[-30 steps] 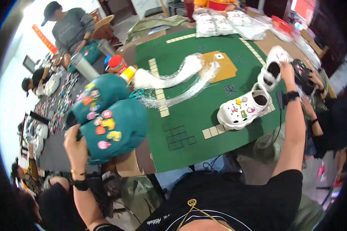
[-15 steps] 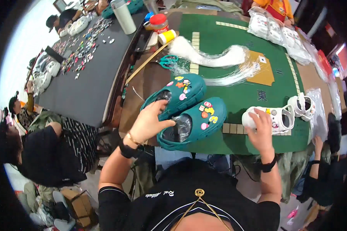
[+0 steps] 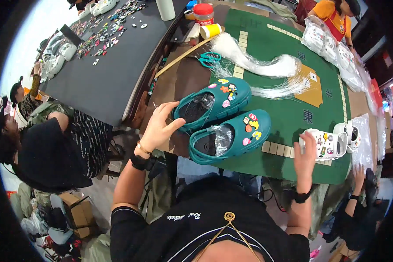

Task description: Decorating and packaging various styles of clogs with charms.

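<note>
Two dark green clogs with colourful charms lie side by side before me: the farther clog and the nearer clog. Crumpled clear plastic sits inside both. My left hand is beside their heel ends, thumb and fingers apart, holding nothing. On the right, my right hand is at the toe of a white clog with charms; its fingers are stretched out, and whether they touch the clog I cannot tell. A second white clog stands just beyond it.
White plastic strands and green-handled scissors lie on the green tabletop. A yellow cup and red-lidded jar stand farther back. At right, another person's hand touches a clear bag. Bagged white clogs line the far side.
My left hand has come off the green clogs toward the left. My right hand has drawn back from the top of the white clog to its toe. The whole view has shifted.
</note>
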`<state>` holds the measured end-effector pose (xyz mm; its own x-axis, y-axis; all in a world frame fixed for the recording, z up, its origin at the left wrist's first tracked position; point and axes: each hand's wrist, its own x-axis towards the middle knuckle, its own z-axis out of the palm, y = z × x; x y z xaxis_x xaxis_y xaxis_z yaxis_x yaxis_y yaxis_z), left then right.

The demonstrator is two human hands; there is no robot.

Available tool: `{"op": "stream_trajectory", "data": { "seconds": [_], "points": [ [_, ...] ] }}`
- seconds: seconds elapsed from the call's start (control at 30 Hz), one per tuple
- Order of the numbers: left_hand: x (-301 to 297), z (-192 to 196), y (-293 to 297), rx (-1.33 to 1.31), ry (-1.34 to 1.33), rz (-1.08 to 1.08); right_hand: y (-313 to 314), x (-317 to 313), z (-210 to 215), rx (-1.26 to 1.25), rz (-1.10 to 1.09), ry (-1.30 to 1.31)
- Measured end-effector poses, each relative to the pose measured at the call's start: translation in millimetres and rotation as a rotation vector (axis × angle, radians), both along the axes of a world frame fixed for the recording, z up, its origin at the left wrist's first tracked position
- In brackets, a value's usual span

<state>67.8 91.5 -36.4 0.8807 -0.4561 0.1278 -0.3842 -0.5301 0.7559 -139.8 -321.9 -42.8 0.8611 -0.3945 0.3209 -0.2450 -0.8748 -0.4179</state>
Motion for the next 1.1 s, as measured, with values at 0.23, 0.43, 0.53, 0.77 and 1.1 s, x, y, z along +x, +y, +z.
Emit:
{"op": "stream_trajectory", "data": {
  "seconds": [0.23, 0.43, 0.53, 0.77, 1.1],
  "points": [
    [-21, 10, -3, 0.122, -0.124, -0.088, 93, 31, -3, 0.624, 0.221, 0.124],
    [-53, 33, -1, -0.038, 0.241, -0.366, 53, 86, -28, 0.658, 0.234, -0.072],
    [-55, 39, -3, -0.172, 0.075, -0.360, 55, 90, -12, 0.644, 0.243, -0.137],
    [-49, 50, -22, -0.214, -0.266, -0.264, 68, 74, -3, 0.496, 0.221, -0.180],
    [-55, 27, -58, 0.366, -0.375, -0.451, 80, 46, 9, 0.273, 0.548, -0.192]
  ]
}}
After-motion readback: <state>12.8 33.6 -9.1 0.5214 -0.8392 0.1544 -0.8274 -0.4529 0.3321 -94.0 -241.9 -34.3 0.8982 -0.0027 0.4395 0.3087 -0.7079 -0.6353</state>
